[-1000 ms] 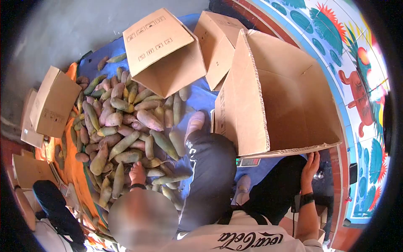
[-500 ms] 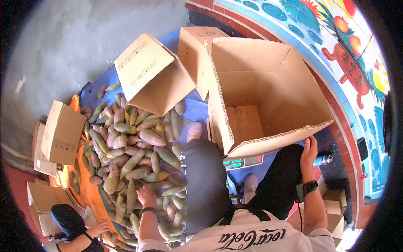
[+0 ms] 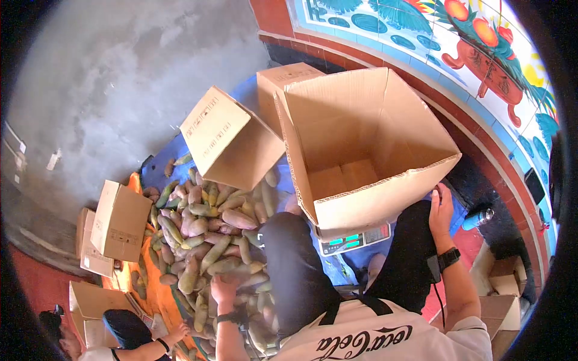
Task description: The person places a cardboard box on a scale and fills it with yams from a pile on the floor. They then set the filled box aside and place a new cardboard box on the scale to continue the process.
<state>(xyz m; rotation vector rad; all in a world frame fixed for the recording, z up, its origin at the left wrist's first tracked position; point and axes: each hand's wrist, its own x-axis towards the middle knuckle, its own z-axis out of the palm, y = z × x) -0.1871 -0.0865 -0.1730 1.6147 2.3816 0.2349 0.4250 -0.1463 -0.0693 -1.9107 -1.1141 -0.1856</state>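
1. The person's left hand [image 3: 223,287] lay low on the pile of long green and purplish produce [image 3: 205,240]. It pressed down among the pieces with its back to the camera. Its fingers curled out of sight, so whether they gripped a piece could not be told.
2. The right hand [image 3: 441,207] was raised at the near right corner of the large open cardboard box [image 3: 361,204]. Its fingers were stretched out loosely and touched the box's edge, closed on nothing.
3. A black wristband [image 3: 226,317] sat on the left wrist and a dark watch [image 3: 449,259] on the right.
4. The large box stood upright on a weighing scale [image 3: 355,239] with a lit green display, in front of the person's dark-clad knees. Its flaps were open and its inside was bare.
5. The pile lay left of the box on a blue sheet [image 3: 158,165] and an orange sheet [image 3: 158,292].
6. A second box [image 3: 232,144] lay tipped over the far end of the pile, and a third [image 3: 280,77] stood behind the large one.
7. Smaller boxes [image 3: 120,219] lay at the pile's left edge.
8. A co-worker's hand [image 3: 179,332] reached toward the pile's near left corner.
9. A bottle [image 3: 478,218] lay on the floor, right of the right hand, under a painted tile wall [image 3: 481,54].
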